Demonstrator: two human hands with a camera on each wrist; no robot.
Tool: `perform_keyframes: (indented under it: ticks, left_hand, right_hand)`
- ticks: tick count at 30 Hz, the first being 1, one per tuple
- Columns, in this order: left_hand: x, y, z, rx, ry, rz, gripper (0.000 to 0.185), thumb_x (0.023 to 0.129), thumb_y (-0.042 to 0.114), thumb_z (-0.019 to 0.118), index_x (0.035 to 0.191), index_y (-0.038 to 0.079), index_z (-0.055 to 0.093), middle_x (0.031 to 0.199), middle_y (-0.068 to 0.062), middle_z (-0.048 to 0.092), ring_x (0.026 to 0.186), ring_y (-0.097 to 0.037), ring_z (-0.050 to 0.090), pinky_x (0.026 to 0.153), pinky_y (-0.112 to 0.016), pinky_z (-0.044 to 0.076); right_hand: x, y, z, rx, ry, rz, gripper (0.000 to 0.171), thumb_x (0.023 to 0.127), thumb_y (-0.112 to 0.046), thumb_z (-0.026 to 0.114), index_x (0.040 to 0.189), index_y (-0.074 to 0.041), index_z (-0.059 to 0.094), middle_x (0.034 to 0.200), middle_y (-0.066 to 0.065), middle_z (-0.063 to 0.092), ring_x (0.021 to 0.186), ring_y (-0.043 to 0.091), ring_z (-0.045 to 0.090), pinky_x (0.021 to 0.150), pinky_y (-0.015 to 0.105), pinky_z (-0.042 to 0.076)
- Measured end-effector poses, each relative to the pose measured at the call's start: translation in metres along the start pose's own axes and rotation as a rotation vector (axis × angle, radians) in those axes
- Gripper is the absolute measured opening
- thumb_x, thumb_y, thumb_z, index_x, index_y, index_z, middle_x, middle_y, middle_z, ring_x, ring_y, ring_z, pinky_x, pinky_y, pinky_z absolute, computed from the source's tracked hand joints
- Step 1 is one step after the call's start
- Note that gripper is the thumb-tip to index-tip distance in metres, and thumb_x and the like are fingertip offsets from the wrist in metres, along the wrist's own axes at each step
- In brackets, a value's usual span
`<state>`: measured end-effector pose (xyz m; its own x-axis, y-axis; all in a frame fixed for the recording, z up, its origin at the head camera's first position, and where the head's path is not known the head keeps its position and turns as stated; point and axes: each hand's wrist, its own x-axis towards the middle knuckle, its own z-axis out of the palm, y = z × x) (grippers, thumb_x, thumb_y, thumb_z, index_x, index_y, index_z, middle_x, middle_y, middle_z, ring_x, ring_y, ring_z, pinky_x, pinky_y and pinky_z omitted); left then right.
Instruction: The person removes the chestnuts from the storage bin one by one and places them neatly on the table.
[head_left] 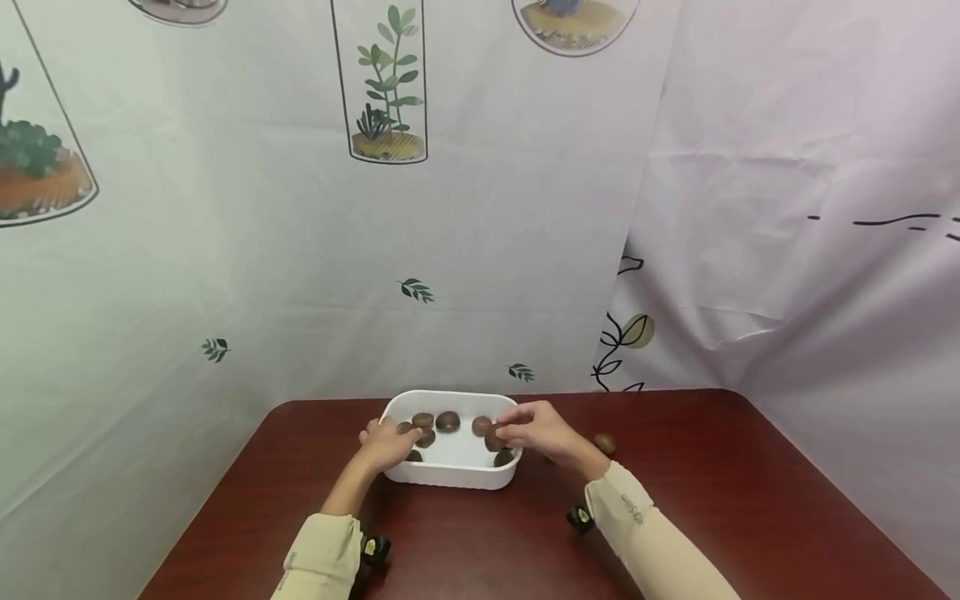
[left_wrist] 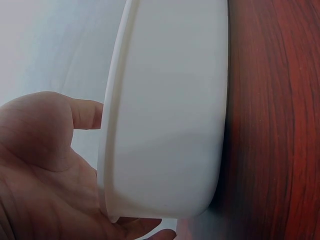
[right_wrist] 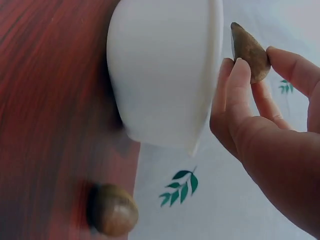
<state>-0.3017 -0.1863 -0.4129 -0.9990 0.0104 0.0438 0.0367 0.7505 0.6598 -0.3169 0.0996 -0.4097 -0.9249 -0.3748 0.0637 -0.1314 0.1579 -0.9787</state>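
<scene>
A white plastic basin [head_left: 450, 477] stands on the table with several brown chestnuts [head_left: 447, 422] inside. My left hand [head_left: 387, 446] grips its left end, thumb over the rim and fingers around the outer corner, as the left wrist view shows at the basin wall [left_wrist: 170, 100]. Over the basin's right end, my right hand [head_left: 543, 432] pinches one chestnut [right_wrist: 252, 55] between thumb and fingertips. That chestnut is dull brown and pointed at one end. It is held just above rim height, close to the wall.
One loose chestnut [head_left: 604, 443] lies on the dark red wooden table [head_left: 480, 542], right of the basin and beyond my right wrist. A white curtain [head_left: 480, 250] printed with plants hangs close behind the table's back edge.
</scene>
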Motion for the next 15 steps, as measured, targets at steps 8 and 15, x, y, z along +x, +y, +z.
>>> perform_keyframes:
  ticks: [8,15]
  left_hand:
    - [0.000,0.000,0.000,-0.001,0.007,0.002,0.059,0.092,0.030,0.057,0.122,-0.021,0.050,0.124,-0.037,0.046,0.115,-0.051,0.033,0.094,-0.058,0.031]
    - [0.000,-0.005,0.002,0.001,0.014,-0.002,0.059,0.092,0.029,0.057,0.122,-0.021,0.050,0.123,-0.037,0.045,0.114,-0.050,0.034,0.093,-0.058,0.033]
  right_hand:
    - [-0.018,0.006,-0.025,0.001,0.027,0.038,0.035,0.087,-0.004,0.071,0.115,0.015,0.063,0.098,0.012,0.071,0.085,0.016,0.070,0.080,0.038,0.057]
    - [-0.033,0.020,-0.043,-0.028,0.033,0.080,0.030,0.088,-0.004,0.069,0.111,0.015,0.064,0.099,0.012,0.069,0.086,0.016,0.069,0.078,0.035,0.057]
